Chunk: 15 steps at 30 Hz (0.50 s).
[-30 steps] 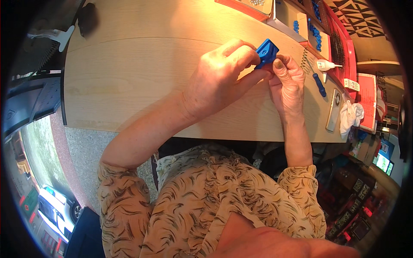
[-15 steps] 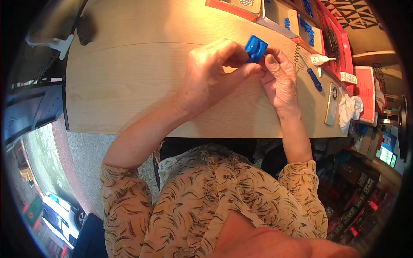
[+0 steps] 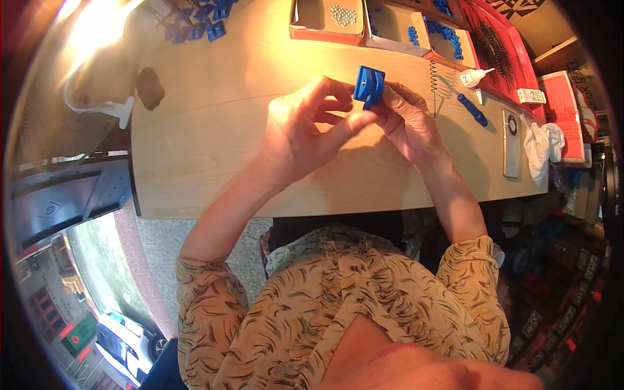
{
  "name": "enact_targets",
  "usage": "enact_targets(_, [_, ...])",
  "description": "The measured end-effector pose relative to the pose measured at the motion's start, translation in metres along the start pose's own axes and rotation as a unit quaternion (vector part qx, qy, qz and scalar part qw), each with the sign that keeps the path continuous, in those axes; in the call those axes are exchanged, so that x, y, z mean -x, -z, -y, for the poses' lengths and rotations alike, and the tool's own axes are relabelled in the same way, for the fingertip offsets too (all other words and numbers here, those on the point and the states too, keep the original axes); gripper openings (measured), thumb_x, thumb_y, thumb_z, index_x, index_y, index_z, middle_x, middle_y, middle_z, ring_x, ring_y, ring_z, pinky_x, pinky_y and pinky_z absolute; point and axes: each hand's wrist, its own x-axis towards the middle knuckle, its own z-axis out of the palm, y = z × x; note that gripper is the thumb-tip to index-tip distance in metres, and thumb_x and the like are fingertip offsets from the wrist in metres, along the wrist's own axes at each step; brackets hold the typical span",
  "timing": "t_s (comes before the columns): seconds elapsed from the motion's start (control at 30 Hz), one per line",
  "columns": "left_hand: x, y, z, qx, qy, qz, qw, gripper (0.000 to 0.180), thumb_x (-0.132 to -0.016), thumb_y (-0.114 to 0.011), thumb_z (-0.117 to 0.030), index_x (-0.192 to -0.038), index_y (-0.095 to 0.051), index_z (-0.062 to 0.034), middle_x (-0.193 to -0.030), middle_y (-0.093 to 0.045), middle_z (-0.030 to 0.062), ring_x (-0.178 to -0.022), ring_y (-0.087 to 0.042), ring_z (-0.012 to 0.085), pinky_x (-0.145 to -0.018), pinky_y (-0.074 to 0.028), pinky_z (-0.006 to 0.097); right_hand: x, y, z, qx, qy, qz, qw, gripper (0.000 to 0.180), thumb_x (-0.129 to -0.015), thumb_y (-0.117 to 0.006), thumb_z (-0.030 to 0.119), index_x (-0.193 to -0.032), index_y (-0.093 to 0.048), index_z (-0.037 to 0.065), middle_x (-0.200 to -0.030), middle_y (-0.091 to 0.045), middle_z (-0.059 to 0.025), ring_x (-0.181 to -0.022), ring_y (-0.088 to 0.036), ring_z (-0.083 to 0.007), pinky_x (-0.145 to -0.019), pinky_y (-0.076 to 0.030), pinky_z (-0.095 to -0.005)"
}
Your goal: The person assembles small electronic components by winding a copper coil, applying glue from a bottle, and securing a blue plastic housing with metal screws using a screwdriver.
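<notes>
A small blue plastic part [image 3: 369,86] with a flat, squarish face and a curved piece on its side is held up above the wooden table. My right hand [image 3: 413,120] pinches it from the right, with some fingertips hidden behind it. On the other side is my left hand [image 3: 299,123], its fingers loosely curled and apart from the thumb. The left thumb reaches under the part's lower edge, close to the right fingertips. Whether the left fingertips touch the part is hard to tell.
Behind my hands, boxes hold silver balls [image 3: 343,15] and small blue pieces [image 3: 445,39]. More blue parts [image 3: 195,23] lie at the far left. On the right are a spring [image 3: 433,81], a white bottle [image 3: 473,78], a blue-handled screwdriver [image 3: 472,110] and a phone [image 3: 511,143].
The blue part has turned, bringing its flat face into view. My left fingers have loosened around it, while the right hand has closed in on its side. The whole view has shifted.
</notes>
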Motion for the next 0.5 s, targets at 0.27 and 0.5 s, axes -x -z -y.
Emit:
enact_targets(0.27, [-0.122, 0.031, 0.021, -0.344, 0.002, 0.076, 0.936, 0.018, -0.089, -0.065, -0.019, -0.097, -0.074, -0.0060, -0.076, -0.070, 0.0097, -0.069, -0.068, 0.0169, -0.067, -0.054, 0.029, -0.005, 0.015, 0.007, -0.049, 0.004, 0.019, 0.999, 0.021, -0.097, -0.063, 0.011, -0.115, -0.065, 0.001, -0.100, -0.070, -0.0081, -0.085, -0.068, -0.0141, -0.076, -0.058, -0.0269])
enact_targets(0.5, [-0.194, 0.023, 0.084, -0.408, 0.053, 0.216, 0.885, 0.018, -0.083, -0.068, -0.020, -0.095, -0.077, -0.0114, -0.080, -0.073, 0.0126, -0.075, -0.072, 0.0254, -0.074, -0.056, 0.037, -0.009, 0.014, 0.004, -0.063, -0.001, -0.085, 0.994, 0.019, -0.093, -0.069, 0.012, -0.108, -0.069, 0.000, -0.097, -0.070, -0.0110, -0.086, -0.068, -0.0174, -0.072, -0.058, -0.0274])
